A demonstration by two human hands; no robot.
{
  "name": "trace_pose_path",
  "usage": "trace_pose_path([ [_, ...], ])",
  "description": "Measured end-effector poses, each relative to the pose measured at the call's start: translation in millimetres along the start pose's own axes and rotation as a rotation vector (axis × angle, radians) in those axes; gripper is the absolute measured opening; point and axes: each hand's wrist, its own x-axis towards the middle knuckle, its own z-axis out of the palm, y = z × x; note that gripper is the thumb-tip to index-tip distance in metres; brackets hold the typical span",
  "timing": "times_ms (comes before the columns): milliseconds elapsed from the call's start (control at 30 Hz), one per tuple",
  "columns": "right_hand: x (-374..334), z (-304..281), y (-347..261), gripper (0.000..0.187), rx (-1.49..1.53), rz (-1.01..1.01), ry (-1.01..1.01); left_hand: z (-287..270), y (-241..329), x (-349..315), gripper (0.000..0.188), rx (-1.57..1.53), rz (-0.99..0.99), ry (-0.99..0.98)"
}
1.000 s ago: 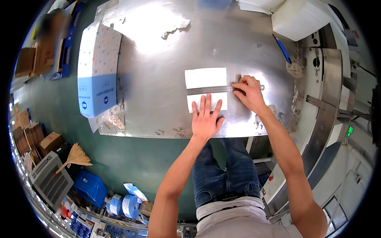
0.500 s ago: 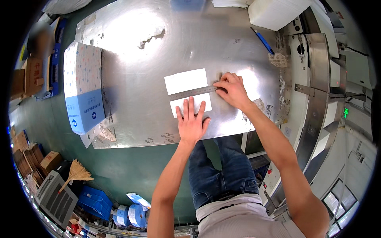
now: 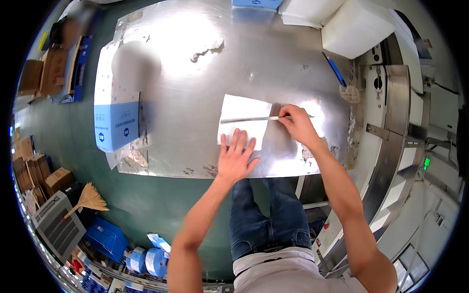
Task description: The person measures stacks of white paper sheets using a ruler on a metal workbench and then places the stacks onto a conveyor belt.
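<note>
A white sheet of paper (image 3: 246,105) lies on the metal table in front of me. Across its middle runs a thin steel ruler (image 3: 244,119), tilted up so that mostly a narrow edge shows. My right hand (image 3: 299,126) pinches the ruler's right end between thumb and fingers, just past the paper's right side. Flat on the lower part of the sheet, fingers spread, rests my left hand (image 3: 234,158); its fingertips are a little below the ruler.
A blue-and-white patterned box (image 3: 116,122) stands at the table's left side. At the back right are a white block (image 3: 356,29) and a blue pen-shaped tool (image 3: 335,69). Metal machinery (image 3: 395,102) borders the table's right. A straw broom (image 3: 90,198) is at lower left.
The ruler, flat on the paper before, is now tipped up toward its edge in my right hand. The paper has turned slightly clockwise. The whole view has shifted and turned a little.
</note>
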Motion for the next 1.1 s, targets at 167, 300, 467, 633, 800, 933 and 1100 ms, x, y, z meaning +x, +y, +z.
trace_pose_path([
  [167, -16, -41, 9, 0.025, 0.424, 0.172, 0.121, -25, -41, -17, 0.06, 0.084, 0.03, -0.005],
  [300, -13, -41, -4, 0.033, 0.242, 0.143, 0.032, -7, -13, -12, 0.067, 0.033, -0.087, 0.147],
  [467, 9, -22, -11, 0.033, 0.081, -0.158, -0.047, -8, -11, -8, 0.069, 0.024, -0.081, 0.11],
  [633, 20, 4, -10, 0.032, -0.107, -0.29, -0.034, -9, -15, -17, 0.07, 0.02, 0.003, 0.136],
  [800, 19, 19, -13, 0.032, -0.146, -0.243, 0.001, -1, -13, -15, 0.069, 0.004, -0.028, 0.101],
  [933, 15, 23, -12, 0.033, -0.173, -0.219, -0.003, 2, -14, -15, 0.069, 0.004, -0.027, 0.119],
  [1100, 13, 28, -11, 0.034, -0.19, -0.202, -0.009, 5, -15, -15, 0.069, -0.004, -0.022, 0.116],
])
